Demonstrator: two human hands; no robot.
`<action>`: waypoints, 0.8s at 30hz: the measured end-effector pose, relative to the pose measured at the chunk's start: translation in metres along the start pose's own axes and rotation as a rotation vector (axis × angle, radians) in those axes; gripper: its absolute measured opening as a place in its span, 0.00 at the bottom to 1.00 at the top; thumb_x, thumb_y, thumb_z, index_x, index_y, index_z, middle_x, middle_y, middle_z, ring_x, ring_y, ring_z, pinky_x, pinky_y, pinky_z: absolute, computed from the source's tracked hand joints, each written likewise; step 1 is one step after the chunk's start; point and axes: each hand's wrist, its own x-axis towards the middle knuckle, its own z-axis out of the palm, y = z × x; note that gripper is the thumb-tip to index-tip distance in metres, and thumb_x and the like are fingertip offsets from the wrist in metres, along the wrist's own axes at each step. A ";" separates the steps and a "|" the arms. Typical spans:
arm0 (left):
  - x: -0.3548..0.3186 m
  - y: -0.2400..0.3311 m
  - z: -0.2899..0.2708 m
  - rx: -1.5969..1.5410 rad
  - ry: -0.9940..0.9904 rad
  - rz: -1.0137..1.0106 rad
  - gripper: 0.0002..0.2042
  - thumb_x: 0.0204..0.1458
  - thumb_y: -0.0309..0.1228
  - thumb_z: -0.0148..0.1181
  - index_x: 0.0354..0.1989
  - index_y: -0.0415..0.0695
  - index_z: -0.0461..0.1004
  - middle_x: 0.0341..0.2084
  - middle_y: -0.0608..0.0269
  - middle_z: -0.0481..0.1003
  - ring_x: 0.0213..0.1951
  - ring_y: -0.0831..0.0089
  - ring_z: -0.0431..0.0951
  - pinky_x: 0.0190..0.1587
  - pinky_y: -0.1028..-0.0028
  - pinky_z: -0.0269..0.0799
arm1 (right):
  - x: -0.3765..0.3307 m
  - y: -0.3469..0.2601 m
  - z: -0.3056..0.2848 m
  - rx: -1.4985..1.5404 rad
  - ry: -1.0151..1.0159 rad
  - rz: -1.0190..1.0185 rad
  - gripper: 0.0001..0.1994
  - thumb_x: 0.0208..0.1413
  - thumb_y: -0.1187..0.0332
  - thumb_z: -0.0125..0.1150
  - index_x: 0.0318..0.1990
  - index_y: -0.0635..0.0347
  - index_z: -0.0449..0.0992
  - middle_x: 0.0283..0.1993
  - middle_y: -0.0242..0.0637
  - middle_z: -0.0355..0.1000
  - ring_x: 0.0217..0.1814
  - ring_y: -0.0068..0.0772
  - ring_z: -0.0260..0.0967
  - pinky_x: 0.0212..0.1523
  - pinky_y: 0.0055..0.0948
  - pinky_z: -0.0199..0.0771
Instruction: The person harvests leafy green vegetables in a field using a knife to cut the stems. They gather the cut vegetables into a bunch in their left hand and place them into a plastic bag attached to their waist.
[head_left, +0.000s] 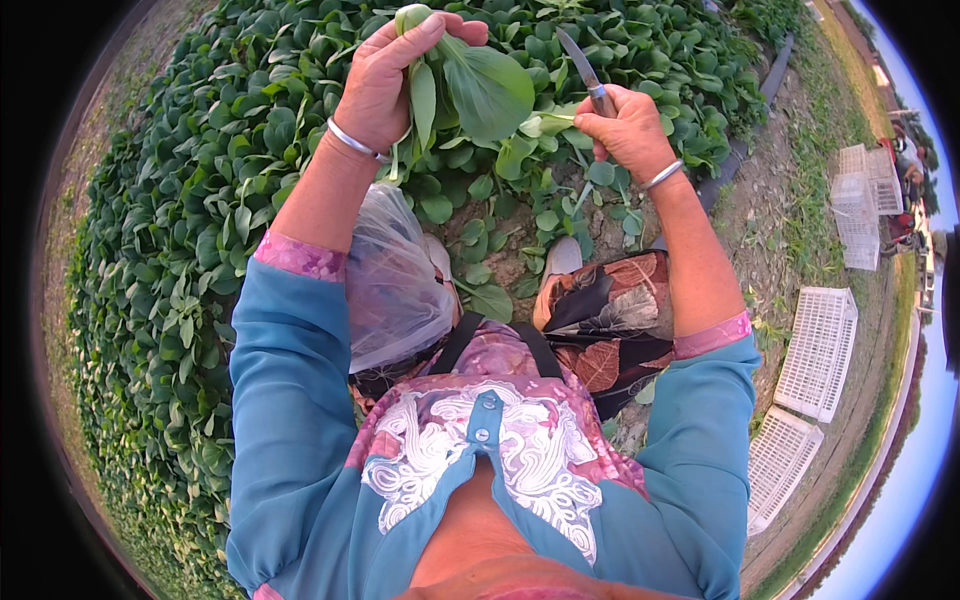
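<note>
My left hand [380, 90] is closed around a bok choy [488, 92], its pale base up by my thumb and its broad green leaves hanging to the right. My right hand [632, 132] grips a small knife [580, 62], the blade pointing up and to the left. A loose leaf [545, 124] with a pale stalk is pinched between thumb and finger of that same hand. The two hands are apart, both held above the plants. A clear plastic bag [395, 285] covers my left knee.
A dense bed of leafy greens [190, 210] spreads ahead and to the left. Along its right side runs a dark pipe [728, 165]. White plastic crates [815, 350] lie on the soil at the right, with more stacked farther off near another person [908, 160].
</note>
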 end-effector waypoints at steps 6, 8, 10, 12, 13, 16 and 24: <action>-0.021 0.023 -0.044 -0.204 0.123 0.101 0.11 0.60 0.35 0.56 0.41 0.38 0.74 0.34 0.52 0.79 0.40 0.58 0.81 0.47 0.57 0.78 | 0.015 0.058 -0.014 -0.947 -0.093 -0.095 0.11 0.40 0.66 0.67 0.28 0.62 0.73 0.22 0.45 0.71 0.24 0.43 0.73 0.35 0.40 0.73; -0.026 0.034 -0.066 -0.153 0.124 0.210 0.09 0.61 0.34 0.56 0.38 0.39 0.74 0.28 0.57 0.78 0.36 0.61 0.81 0.45 0.59 0.79 | 0.006 0.044 -0.015 -0.590 -0.140 0.119 0.12 0.45 0.67 0.67 0.37 0.62 0.76 0.24 0.37 0.71 0.20 0.31 0.70 0.24 0.33 0.71; -0.054 0.077 -0.097 0.096 0.195 0.305 0.07 0.60 0.32 0.57 0.37 0.40 0.74 0.26 0.60 0.78 0.32 0.65 0.81 0.42 0.63 0.80 | 0.012 0.047 -0.005 -0.449 -0.178 0.157 0.18 0.49 0.67 0.66 0.49 0.60 0.75 0.25 0.27 0.69 0.17 0.19 0.65 0.16 0.21 0.64; -0.081 0.092 -0.133 0.370 0.281 0.294 0.06 0.59 0.30 0.58 0.34 0.42 0.74 0.23 0.65 0.76 0.26 0.74 0.78 0.33 0.73 0.77 | 0.008 0.046 -0.015 -0.499 -0.207 0.232 0.19 0.54 0.66 0.65 0.53 0.59 0.74 0.26 0.22 0.66 0.17 0.15 0.61 0.16 0.16 0.60; -0.101 0.100 -0.158 0.542 0.287 0.270 0.05 0.59 0.30 0.58 0.32 0.44 0.75 0.22 0.67 0.76 0.24 0.77 0.77 0.29 0.75 0.75 | 0.009 0.054 -0.016 -0.474 -0.221 0.243 0.19 0.55 0.65 0.65 0.53 0.59 0.74 0.26 0.22 0.66 0.16 0.14 0.61 0.16 0.16 0.58; -0.170 0.113 -0.192 1.017 0.537 -0.186 0.10 0.57 0.36 0.61 0.27 0.46 0.73 0.19 0.74 0.72 0.21 0.83 0.70 0.24 0.78 0.67 | 0.014 0.066 -0.019 -0.519 -0.210 0.217 0.20 0.55 0.63 0.66 0.54 0.60 0.74 0.26 0.23 0.67 0.17 0.15 0.62 0.16 0.17 0.60; -0.381 0.013 -0.282 1.785 0.358 -0.932 0.24 0.53 0.49 0.59 0.48 0.41 0.69 0.36 0.43 0.77 0.41 0.47 0.78 0.45 0.58 0.72 | 0.024 0.086 -0.019 -0.543 -0.214 0.221 0.22 0.54 0.62 0.67 0.54 0.63 0.73 0.30 0.29 0.73 0.17 0.17 0.63 0.17 0.18 0.62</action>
